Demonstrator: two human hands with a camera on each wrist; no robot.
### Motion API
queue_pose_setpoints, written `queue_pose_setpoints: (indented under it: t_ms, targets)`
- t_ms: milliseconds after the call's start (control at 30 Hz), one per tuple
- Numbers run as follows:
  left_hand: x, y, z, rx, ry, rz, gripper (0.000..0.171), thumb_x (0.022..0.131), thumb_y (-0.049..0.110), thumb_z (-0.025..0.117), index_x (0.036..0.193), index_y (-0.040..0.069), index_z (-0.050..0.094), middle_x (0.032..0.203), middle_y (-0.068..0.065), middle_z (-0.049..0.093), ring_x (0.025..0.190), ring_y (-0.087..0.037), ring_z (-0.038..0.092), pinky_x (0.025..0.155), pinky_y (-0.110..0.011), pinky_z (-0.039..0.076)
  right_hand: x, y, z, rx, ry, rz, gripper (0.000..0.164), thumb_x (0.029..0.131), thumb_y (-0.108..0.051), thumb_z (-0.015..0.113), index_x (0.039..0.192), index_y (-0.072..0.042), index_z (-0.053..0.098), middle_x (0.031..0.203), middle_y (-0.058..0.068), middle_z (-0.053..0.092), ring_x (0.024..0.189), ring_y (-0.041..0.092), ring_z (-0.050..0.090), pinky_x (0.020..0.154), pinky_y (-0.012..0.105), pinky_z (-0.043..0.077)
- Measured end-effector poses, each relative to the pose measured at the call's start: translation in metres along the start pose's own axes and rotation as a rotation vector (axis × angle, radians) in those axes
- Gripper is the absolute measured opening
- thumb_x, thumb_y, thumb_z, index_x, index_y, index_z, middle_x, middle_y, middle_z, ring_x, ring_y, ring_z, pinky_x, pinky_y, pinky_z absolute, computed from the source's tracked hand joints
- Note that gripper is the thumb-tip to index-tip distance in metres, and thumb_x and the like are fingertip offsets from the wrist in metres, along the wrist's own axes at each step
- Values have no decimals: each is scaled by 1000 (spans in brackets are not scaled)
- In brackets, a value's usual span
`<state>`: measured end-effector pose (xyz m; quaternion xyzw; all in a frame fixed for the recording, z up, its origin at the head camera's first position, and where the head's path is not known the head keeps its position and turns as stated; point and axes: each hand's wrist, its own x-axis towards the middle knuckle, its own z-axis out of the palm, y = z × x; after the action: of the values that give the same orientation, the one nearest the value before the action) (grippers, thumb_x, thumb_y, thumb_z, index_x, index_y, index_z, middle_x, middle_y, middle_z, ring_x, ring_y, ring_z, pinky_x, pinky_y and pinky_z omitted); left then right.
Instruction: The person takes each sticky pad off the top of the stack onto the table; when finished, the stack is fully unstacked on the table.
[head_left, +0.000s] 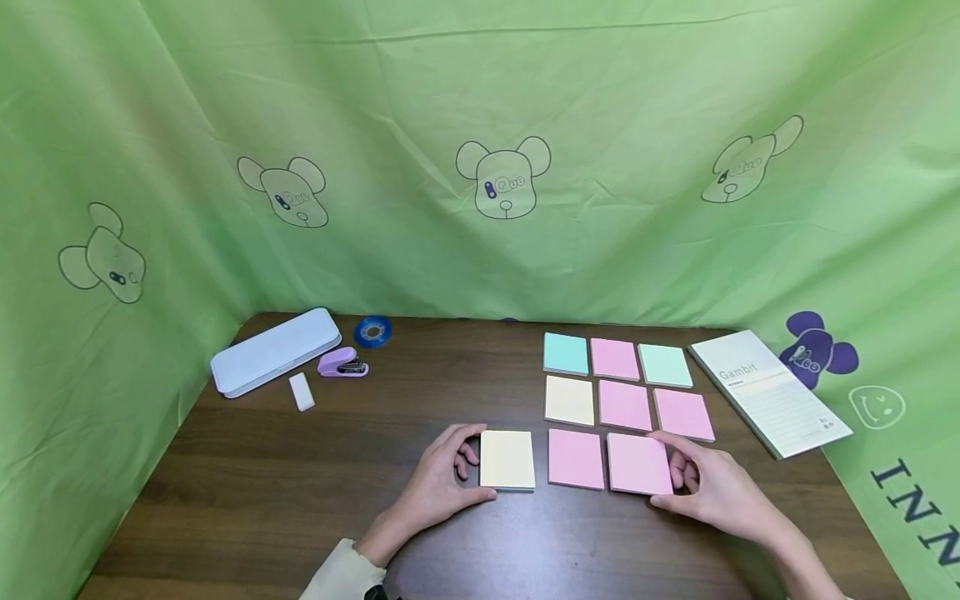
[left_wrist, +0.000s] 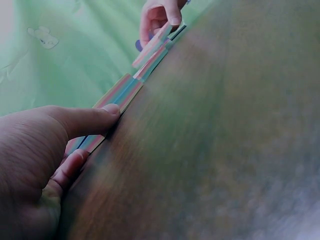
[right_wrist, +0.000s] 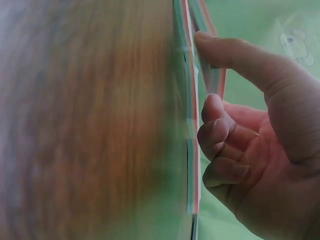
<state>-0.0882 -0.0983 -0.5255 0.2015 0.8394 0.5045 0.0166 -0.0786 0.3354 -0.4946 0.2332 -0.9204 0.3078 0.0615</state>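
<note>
Square sticky note pads lie in rows on the table. My left hand (head_left: 442,477) holds a cream sticky note pad (head_left: 507,460) at its left side, thumb at the near corner and a finger at the far one. My right hand (head_left: 722,490) pinches a light pink sticky note pad (head_left: 640,464) by its right side; in the right wrist view this pad (right_wrist: 215,80) looks raised off the table. Between them lies a pink pad (head_left: 575,458). Behind are a cream pad (head_left: 569,401), two pink pads (head_left: 625,405), and a back row with a teal pad (head_left: 566,354) and a mint pad (head_left: 665,365).
A white notebook (head_left: 768,392) lies at the right edge of the wooden table (head_left: 300,500). Back left are a pale blue case (head_left: 276,352), a purple stapler (head_left: 342,363), blue tape (head_left: 372,332) and a white eraser (head_left: 302,392). Green cloth (head_left: 390,250) hangs around.
</note>
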Motion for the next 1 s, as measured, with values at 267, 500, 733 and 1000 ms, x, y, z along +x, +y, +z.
queue_pose_setpoints:
  t_ms: [267, 500, 733, 1000]
  targets:
    - [0, -1, 0, 4, 7, 2, 91, 73, 10, 106, 151, 2, 61, 116, 0, 63, 78, -3, 58, 72, -23, 55, -2, 2, -1, -112, -47, 31, 87, 65, -26, 107, 141, -10, 68, 80, -23, 46, 65, -8, 34, 56, 18, 30]
    - [0, 0, 0, 0, 3, 2, 91, 73, 9, 106, 151, 1, 61, 117, -1, 64, 78, -4, 58, 72, -23, 55, -2, -1, -2, -133, -43, 62, 82, 65, -30, 107, 138, -16, 71, 77, -22, 42, 66, -7, 33, 58, 19, 28]
    - [0, 0, 0, 0, -1, -10, 90, 74, 9, 105, 152, 2, 61, 120, -1, 63, 79, -4, 59, 72, -23, 55, -1, 1, 1, -132, -29, 61, 76, 67, -27, 106, 134, -14, 72, 77, -22, 42, 66, -7, 35, 58, 20, 30]
    - [0, 0, 0, -1, -5, -8, 91, 74, 8, 105, 153, 2, 60, 123, -1, 63, 79, -4, 58, 72, -23, 55, 0, -2, 1, -131, -3, 31, 81, 66, -26, 107, 138, -13, 71, 77, -22, 41, 66, -8, 33, 57, 19, 30]
